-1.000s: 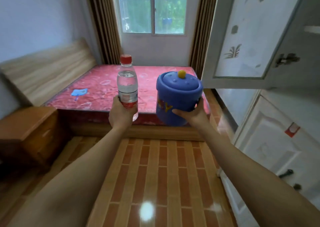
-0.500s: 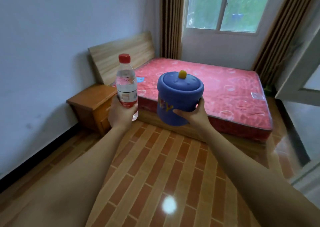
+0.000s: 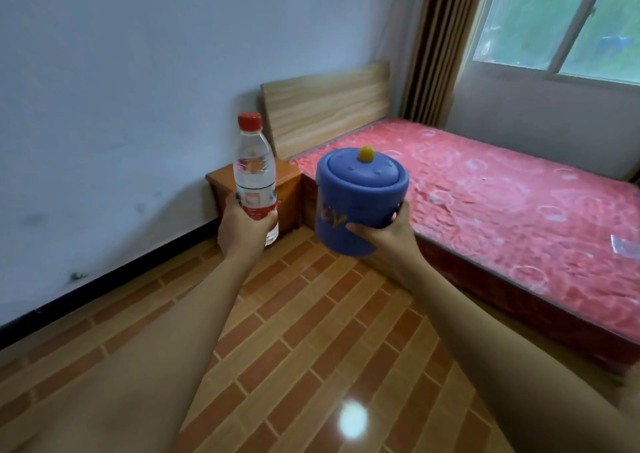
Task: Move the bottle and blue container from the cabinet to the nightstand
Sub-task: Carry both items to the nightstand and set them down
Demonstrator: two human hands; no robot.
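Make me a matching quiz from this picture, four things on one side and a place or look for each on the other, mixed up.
Things:
1. bottle
2. blue container
3. nightstand
4. mattress

Place or look:
a. held in the right hand
b. red with a ring pattern
c. held in the left hand
d. standing against the wall

Pairs: 1-c, 2-a, 3-d, 4-b

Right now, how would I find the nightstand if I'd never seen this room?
Find the big bed with the red mattress. At its head end, beside the pale wooden headboard, a small orange-brown cabinet stands against the wall: that is the nightstand. It is darker and lower than the headboard, partly hidden behind the held bottle.
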